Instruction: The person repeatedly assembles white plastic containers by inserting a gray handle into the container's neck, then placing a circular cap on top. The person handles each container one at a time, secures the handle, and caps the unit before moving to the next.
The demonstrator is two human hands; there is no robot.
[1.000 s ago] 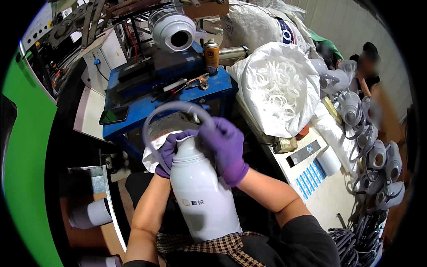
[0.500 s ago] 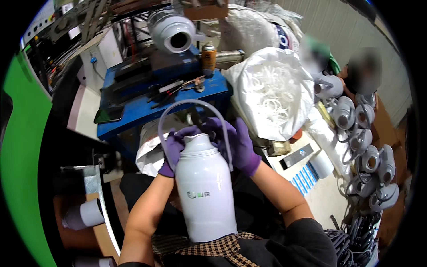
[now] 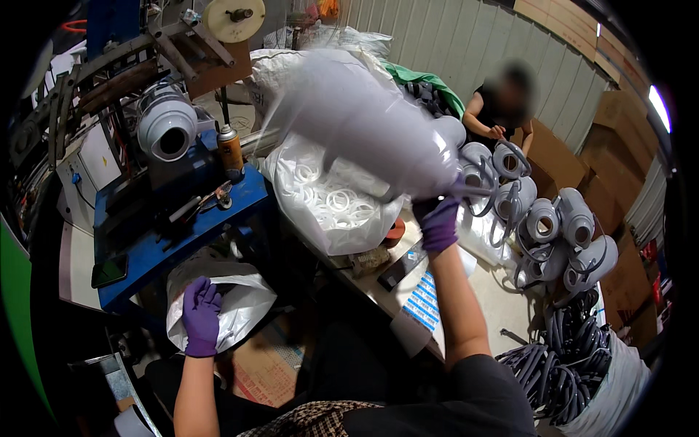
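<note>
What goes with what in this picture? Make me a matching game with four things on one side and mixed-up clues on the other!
Things:
1. Spray can
2. Phone
3. Rings
4. Left hand

Clues:
A. White, heaped in an open bag
B. Inside a purple glove
C. Orange, standing upright
D. Dark, lying flat near a corner of the blue table

Right pairs: 1-C, 2-D, 3-A, 4-B
</note>
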